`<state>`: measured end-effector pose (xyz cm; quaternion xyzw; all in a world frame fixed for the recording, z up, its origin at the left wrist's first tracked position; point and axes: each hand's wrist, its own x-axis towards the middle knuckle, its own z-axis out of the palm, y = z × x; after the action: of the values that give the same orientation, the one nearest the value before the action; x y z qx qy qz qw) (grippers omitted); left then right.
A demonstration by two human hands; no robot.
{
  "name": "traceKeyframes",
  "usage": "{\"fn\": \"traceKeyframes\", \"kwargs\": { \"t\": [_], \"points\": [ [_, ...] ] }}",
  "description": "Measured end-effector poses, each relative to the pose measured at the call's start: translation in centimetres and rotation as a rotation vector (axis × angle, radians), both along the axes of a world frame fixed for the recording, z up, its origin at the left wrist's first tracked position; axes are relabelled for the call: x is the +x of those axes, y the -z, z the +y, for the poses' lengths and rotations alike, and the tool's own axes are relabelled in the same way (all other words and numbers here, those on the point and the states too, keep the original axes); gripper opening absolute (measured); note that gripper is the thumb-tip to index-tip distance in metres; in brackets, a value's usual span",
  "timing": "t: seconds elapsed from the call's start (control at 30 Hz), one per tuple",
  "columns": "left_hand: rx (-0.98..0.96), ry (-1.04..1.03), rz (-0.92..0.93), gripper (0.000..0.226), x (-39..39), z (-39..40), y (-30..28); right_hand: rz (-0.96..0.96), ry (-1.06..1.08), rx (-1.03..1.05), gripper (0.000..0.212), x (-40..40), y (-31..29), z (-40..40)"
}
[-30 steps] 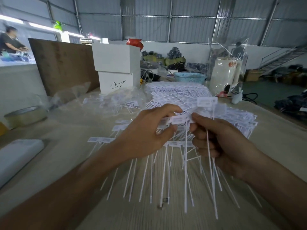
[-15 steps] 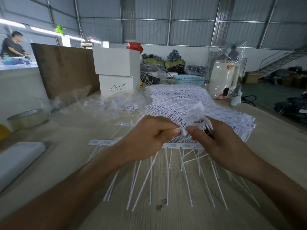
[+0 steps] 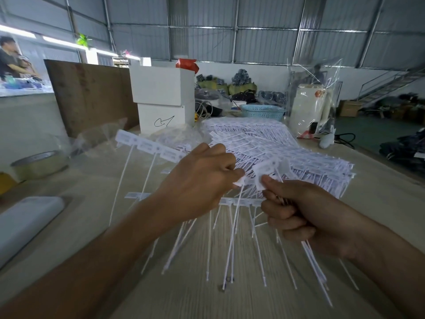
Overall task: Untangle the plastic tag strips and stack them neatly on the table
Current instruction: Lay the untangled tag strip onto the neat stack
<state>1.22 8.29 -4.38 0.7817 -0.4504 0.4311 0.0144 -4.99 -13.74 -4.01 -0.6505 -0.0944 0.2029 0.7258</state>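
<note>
Head view, looking down over both forearms at the table (image 3: 69,226). Left hand (image 3: 197,183) is curled, fingers pinching a run of joined tag strips (image 3: 149,146) that fans out to its left, flag heads in a row, tails dangling down toward the wood. Right hand (image 3: 299,215) is closed in a fist round a bundle of thin tails (image 3: 315,261), thumb pressing a tag head (image 3: 264,173) just above the knuckles. Both grips sit close together, nearly touching, and that reads as deliberate: hold the bundle firm on one side, tease the joined row away on the other, so the tails slide free instead of knotting.

Beyond the hands lies the big stack of tag strips (image 3: 287,153), heads layered, likely where sorted ones go. Under and between the hands, loose strips (image 3: 232,238) spread across the table, tails pointing back at the person.

Hard to call: how many strips each hand holds, and just where the row meets the bundle, since the left knuckles cover that join. Left fingertips are hidden too. Printing on the tag heads is too blurred to read, and the wide lens bends the edges.
</note>
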Motion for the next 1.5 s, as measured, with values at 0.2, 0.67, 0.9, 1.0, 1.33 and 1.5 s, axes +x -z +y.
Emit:
{"fn": "traceKeyframes", "kwargs": {
  "t": [0.2, 0.67, 0.9, 1.0, 1.33, 1.5],
  "points": [
    [-0.267, 0.112, 0.365, 0.028, -0.1, -0.1, 0.2, -0.164, 0.194, 0.074, 0.019, -0.1, -0.1, 1.0],
    [-0.329, 0.208, 0.584, 0.04, -1.3, -0.7, -0.2, -0.147, 0.365, 0.081, 0.031, 0.4, 1.1, 1.3],
    [-0.237, 0.171, 0.442, 0.034, -0.8, -1.0, 0.1, -0.392, 0.35, -0.079, 0.042, 0.4, 1.6, 1.3],
    [-0.246, 0.232, 0.485, 0.021, -0.8, -0.9, -0.1, -0.676, 0.388, -0.275, 0.046, 0.4, 1.5, 1.4],
    [-0.433, 0.271, 0.572, 0.02, -1.1, -0.9, -0.3, -0.194, 0.317, 0.097, 0.03, -0.2, 1.4, 1.7],
    [-0.457, 0.296, 0.536, 0.026, -1.0, -0.9, -0.2, -0.083, 0.15, 0.153, 0.032, 0.2, 1.9, 1.4]
  ]
}}
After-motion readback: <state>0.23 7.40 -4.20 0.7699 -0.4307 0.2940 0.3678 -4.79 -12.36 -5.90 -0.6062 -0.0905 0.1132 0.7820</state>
